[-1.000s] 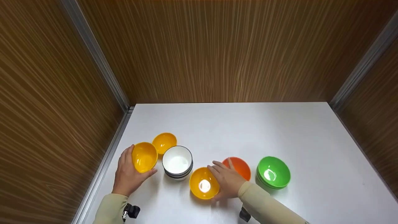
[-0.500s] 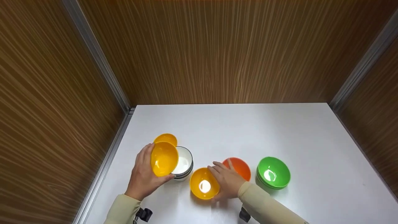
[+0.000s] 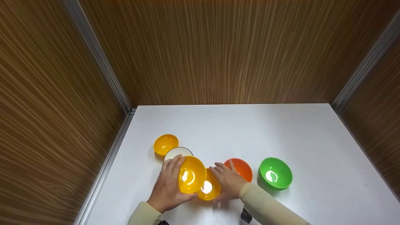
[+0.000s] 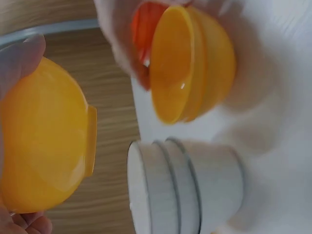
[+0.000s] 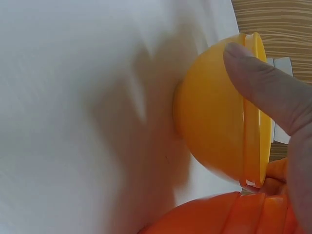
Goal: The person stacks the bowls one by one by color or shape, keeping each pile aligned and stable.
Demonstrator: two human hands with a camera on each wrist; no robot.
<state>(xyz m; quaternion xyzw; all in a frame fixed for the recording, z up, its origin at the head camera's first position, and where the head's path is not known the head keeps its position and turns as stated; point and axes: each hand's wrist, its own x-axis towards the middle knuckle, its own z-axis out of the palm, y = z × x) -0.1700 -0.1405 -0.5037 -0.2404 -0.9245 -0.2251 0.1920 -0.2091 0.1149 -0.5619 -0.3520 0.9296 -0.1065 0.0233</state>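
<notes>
My left hand (image 3: 168,184) grips a yellow bowl (image 3: 192,175) by its side, thumb and fingers spread around it. This bowl is raised and tilted, overlapping the nested yellow bowls (image 3: 212,189) in the head view. In the left wrist view the raised bowl (image 4: 44,141) hangs apart from that yellow stack (image 4: 214,63). On the table, my right hand (image 3: 229,182) holds the nested yellow bowls, its thumb on their outer wall in the right wrist view. Orange bowls (image 5: 209,217) stand right beside this hand, partly covered by it in the head view.
A stack of white bowls with dark rims (image 3: 178,152) stands behind my left hand, mostly hidden there. Another yellow bowl (image 3: 165,145) sits farther back left. Stacked green bowls (image 3: 275,173) stand on the right. Wood-grain walls (image 3: 231,53) enclose the white table (image 3: 237,128).
My left hand has carried its yellow bowl rightward, from left of the white stack, past it, to the nested yellow bowls. The right hand has stayed in place.
</notes>
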